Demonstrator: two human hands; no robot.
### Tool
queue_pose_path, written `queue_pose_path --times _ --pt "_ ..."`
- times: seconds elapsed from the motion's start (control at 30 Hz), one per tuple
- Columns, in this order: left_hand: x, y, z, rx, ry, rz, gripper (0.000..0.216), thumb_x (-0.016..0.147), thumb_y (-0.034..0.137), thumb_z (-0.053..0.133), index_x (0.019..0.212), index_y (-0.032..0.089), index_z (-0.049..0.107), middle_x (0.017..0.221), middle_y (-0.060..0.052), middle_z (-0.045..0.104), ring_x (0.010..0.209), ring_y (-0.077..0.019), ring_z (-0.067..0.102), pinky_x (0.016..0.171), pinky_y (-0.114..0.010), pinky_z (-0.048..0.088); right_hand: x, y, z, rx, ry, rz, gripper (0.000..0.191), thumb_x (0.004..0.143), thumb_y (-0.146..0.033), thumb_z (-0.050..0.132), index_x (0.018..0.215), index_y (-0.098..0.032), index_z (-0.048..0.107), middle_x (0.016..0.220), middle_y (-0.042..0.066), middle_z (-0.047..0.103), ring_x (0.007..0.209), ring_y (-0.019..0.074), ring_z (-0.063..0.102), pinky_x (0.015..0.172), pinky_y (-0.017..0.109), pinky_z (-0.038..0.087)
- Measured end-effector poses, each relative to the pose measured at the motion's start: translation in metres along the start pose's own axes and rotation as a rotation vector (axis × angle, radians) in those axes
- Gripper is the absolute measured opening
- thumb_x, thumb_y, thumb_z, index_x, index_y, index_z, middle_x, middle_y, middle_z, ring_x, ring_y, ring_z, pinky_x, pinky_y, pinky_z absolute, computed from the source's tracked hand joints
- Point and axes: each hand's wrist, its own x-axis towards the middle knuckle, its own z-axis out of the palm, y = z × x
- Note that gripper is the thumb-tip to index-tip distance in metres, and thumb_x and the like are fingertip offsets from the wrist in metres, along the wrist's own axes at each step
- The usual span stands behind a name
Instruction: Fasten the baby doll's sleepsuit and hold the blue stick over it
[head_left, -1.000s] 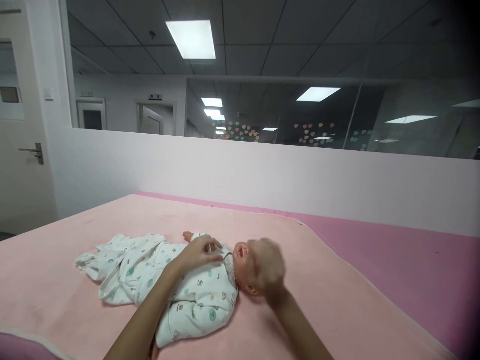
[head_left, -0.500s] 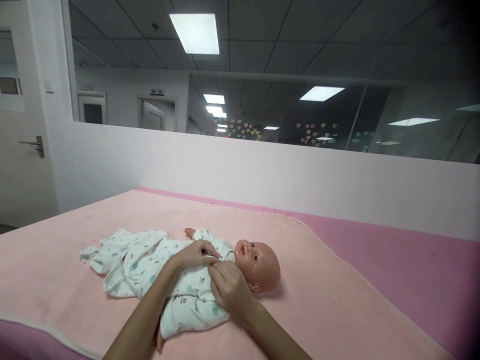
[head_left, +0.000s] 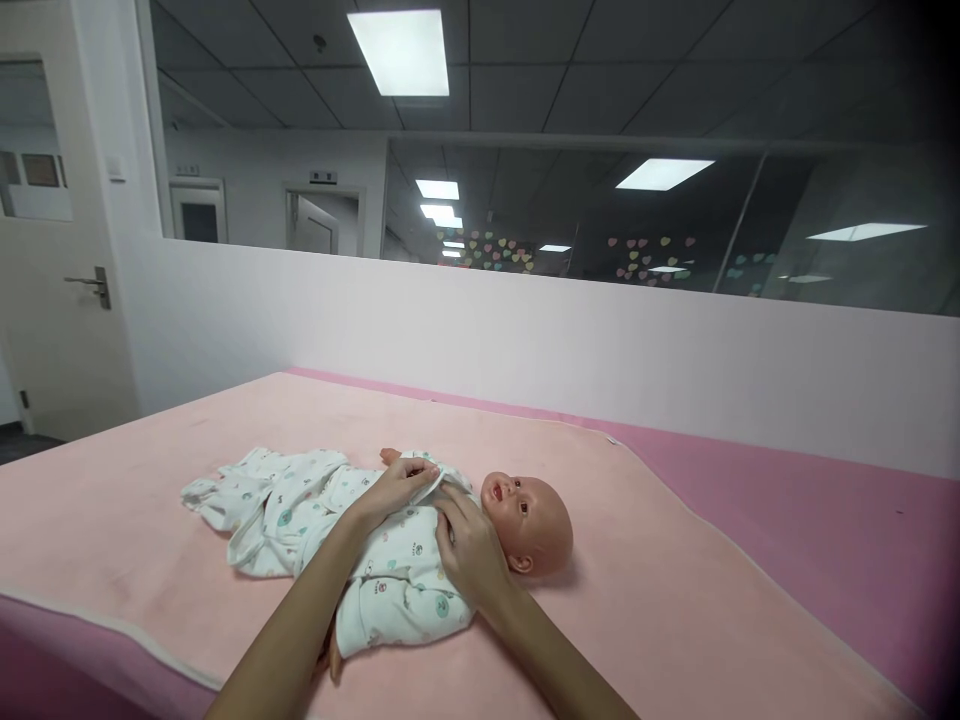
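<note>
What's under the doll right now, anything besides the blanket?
The doll, in a printed white sleepsuit, lies on its back on the light pink blanket. Both hands, left and right, rest on its chest. Anything beneath its back is covered.

A baby doll (head_left: pixel 450 530) in a patterned white romper (head_left: pixel 337 530) lies on its back on a pink blanket (head_left: pixel 637 620); the left hand (head_left: pixel 397 490) pinches the romper's collar at the chest; the right hand (head_left: pixel 469 550) rests just beside it, under the doll's chin.
</note>
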Motion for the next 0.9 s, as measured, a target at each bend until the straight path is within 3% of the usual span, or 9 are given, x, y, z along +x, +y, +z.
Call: queue_pose_path --times 0.07,0.27,0.47,0.57,0.67,0.77,0.9 --pt "0.0 0.001 0.001 -0.038 -0.021 -0.015 0.038 0.071 0.05 0.054 0.071 0.012 0.055 0.064 0.002 0.047 0.064 -0.0096 0.04 0.06 -0.021 0.03 0.006 -0.002 0.001 -0.05 -0.053 0.093 0.028 0.081 -0.011 0.034 0.102 -0.015 0.053 0.109 0.009 0.054 0.101 0.0181 0.049 0.087 0.032 0.041" --pt "0.004 -0.006 0.001 -0.025 -0.027 0.01 0.038 0.072 0.048 0.055 0.079 0.011 0.059 0.074 -0.002 0.056 0.072 -0.0124 0.048 0.066 -0.022 0.035 0.033 -0.006 0.008 -0.291 -0.273 0.383 0.033 0.077 -0.001 0.031 0.095 -0.011 0.057 0.094 0.011 0.06 0.084 0.0189 0.057 0.074 0.028 0.044" --pt "0.006 -0.009 0.001 0.003 -0.016 0.041 0.037 0.075 0.048 0.052 0.079 0.011 0.057 0.075 -0.002 0.054 0.075 -0.0123 0.047 0.069 -0.022 0.036 0.047 -0.011 0.016 -0.497 -0.415 0.422 0.039 0.077 0.005 0.026 0.091 -0.007 0.059 0.089 0.018 0.06 0.081 0.0229 0.06 0.063 0.029 0.042" --pt "0.007 -0.012 0.0 0.032 0.0 0.043 0.037 0.075 0.049 0.05 0.075 0.012 0.054 0.069 0.001 0.048 0.067 -0.0095 0.042 0.063 -0.02 0.033 0.043 -0.013 0.013 -0.517 -0.374 0.405 0.038 0.076 0.006 0.027 0.09 -0.009 0.059 0.091 0.017 0.059 0.076 0.0211 0.06 0.061 0.028 0.041" --pt "0.008 -0.016 -0.001 0.082 0.024 0.044 0.039 0.076 0.051 0.047 0.068 0.013 0.051 0.06 0.004 0.038 0.058 -0.0075 0.033 0.055 -0.02 0.027 0.04 -0.014 -0.01 -0.423 -0.289 0.427 0.034 0.075 0.002 0.032 0.082 -0.014 0.061 0.088 0.011 0.06 0.067 0.0157 0.058 0.056 0.025 0.038" --pt "0.009 -0.017 0.0 0.146 0.051 0.028 0.036 0.074 0.048 0.051 0.072 0.013 0.055 0.06 0.003 0.04 0.058 -0.008 0.035 0.055 -0.021 0.028 0.042 -0.014 -0.049 -0.183 -0.089 0.494 0.027 0.079 -0.011 0.036 0.078 -0.016 0.063 0.078 0.006 0.061 0.07 0.0145 0.056 0.062 0.024 0.039" --pt "0.007 -0.013 0.003 0.234 0.021 0.012 0.033 0.063 0.035 0.067 0.089 0.016 0.062 0.08 -0.002 0.055 0.07 -0.0111 0.046 0.065 -0.023 0.036 0.048 -0.008 -0.089 0.202 0.222 0.619 0.022 0.077 -0.025 0.042 0.08 -0.017 0.063 0.08 0.004 0.063 0.07 0.0143 0.056 0.064 0.025 0.042"
